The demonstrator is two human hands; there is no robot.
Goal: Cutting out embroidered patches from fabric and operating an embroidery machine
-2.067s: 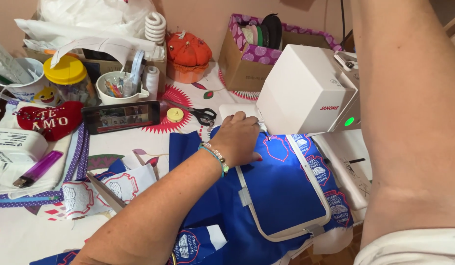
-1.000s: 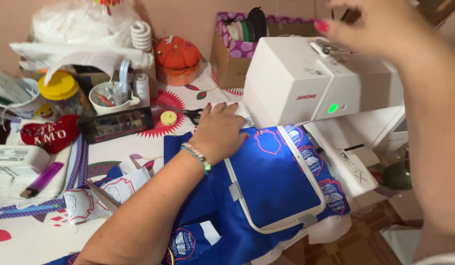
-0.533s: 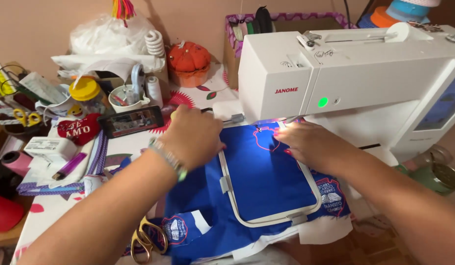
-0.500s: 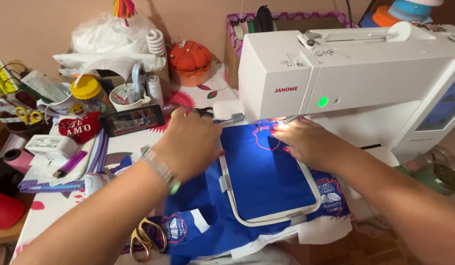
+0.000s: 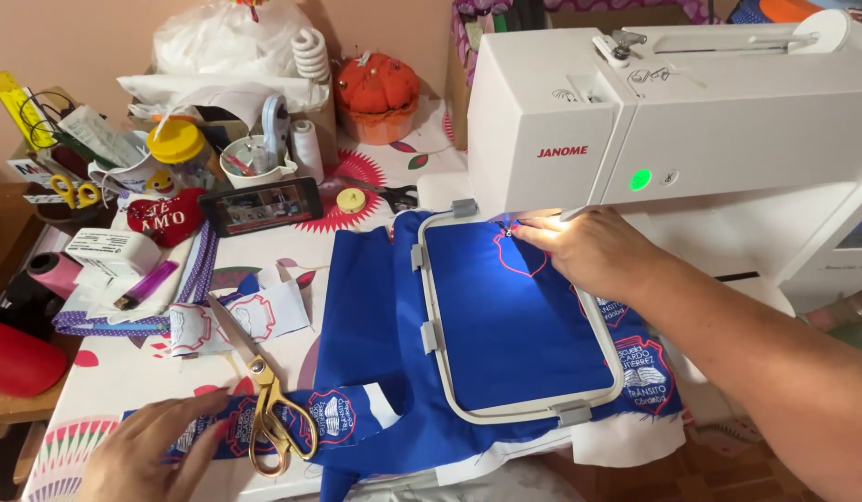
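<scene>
Stitching barely begun: red outline (image 5: 517, 256) only; right hand (image 5: 589, 249) fingers pinched at needle, left hand (image 5: 152, 451) spread beside scissors (image 5: 268, 409).

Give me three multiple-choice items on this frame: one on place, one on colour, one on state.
1. Where do the gold-handled scissors lie?
A. Inside the hoop
B. On the table, left of the blue fabric, beside the left hand
C. On top of the sewing machine

2. What colour is the fabric stretched in the embroidery hoop?
A. Blue
B. Orange
C. White

3. What is the right hand doing?
A. Gripping the scissors
B. Raised above the machine
C. Resting on the hooped fabric under the head of the sewing machine

Answers: 1 B, the scissors lie by the left hand; 2 A, the cloth in the frame is blue; 3 C, its fingers lie at the needle area.
</scene>
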